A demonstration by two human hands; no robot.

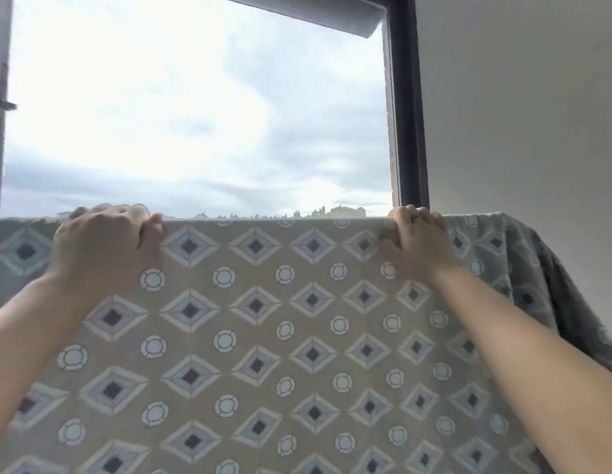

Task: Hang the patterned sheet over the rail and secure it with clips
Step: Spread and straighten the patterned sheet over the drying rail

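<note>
The patterned sheet [263,336], beige with grey-blue diamonds and pale rings, hangs across the whole width of the view. Its top edge runs level at about mid-height and hides whatever it is draped over; no rail shows. My left hand [106,244] grips the top edge at the left, fingers curled over it. At the right, my right hand [417,241] holds the same edge, fingers also folded over the top. Past my right hand the sheet drops in folds at its corner [537,268]. No clips are in view.
Behind the sheet is a large window [195,114] with cloudy sky and distant buildings. A dark window frame [405,114] stands upright just above my right hand. A plain white wall [523,114] fills the right side.
</note>
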